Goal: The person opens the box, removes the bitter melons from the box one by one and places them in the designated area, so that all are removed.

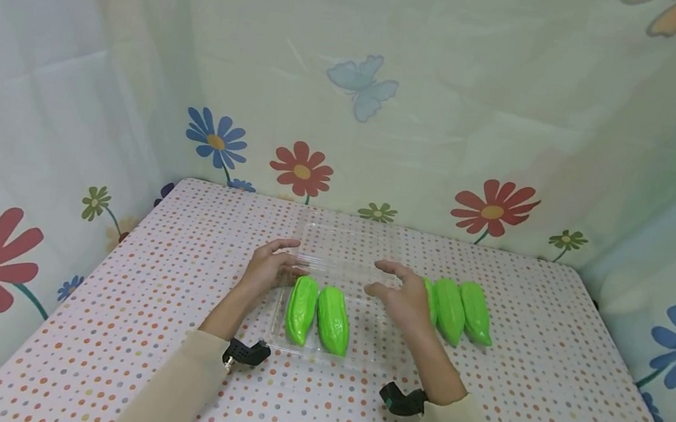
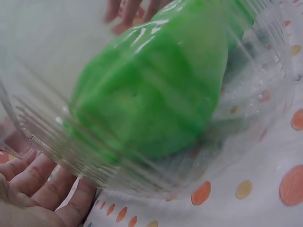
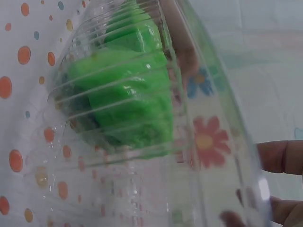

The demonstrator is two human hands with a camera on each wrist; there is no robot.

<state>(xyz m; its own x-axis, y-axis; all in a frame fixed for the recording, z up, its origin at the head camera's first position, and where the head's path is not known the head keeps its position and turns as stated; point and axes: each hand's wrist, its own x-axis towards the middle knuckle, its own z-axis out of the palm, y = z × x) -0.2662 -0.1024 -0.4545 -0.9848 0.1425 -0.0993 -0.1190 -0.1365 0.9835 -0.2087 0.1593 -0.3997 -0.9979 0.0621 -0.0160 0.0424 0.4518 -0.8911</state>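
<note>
A clear plastic clamshell container [image 1: 373, 338] lies on the table with its lid [image 1: 343, 240] folded back. Two bright green, ridged, pod-shaped pieces [image 1: 301, 310], glossy like toy star fruit, lie side by side in its left half. My left hand [image 1: 265, 269] is at the container's left side, fingers loosely bent; in the left wrist view its fingers [image 2: 47, 184] lie along the outside of the clear wall. Over the right side is my right hand [image 1: 404, 296], thumb and fingers apart. Its fingers [image 3: 281, 157] show beyond the clear plastic in the right wrist view.
Right of the container, several more green ridged pieces [image 1: 448, 312] lie in a row, the nearest partly hidden by my right hand. A dotted cloth covers the table [image 1: 543, 413]. Flower-printed curtains [image 1: 412, 142] enclose the back and both sides.
</note>
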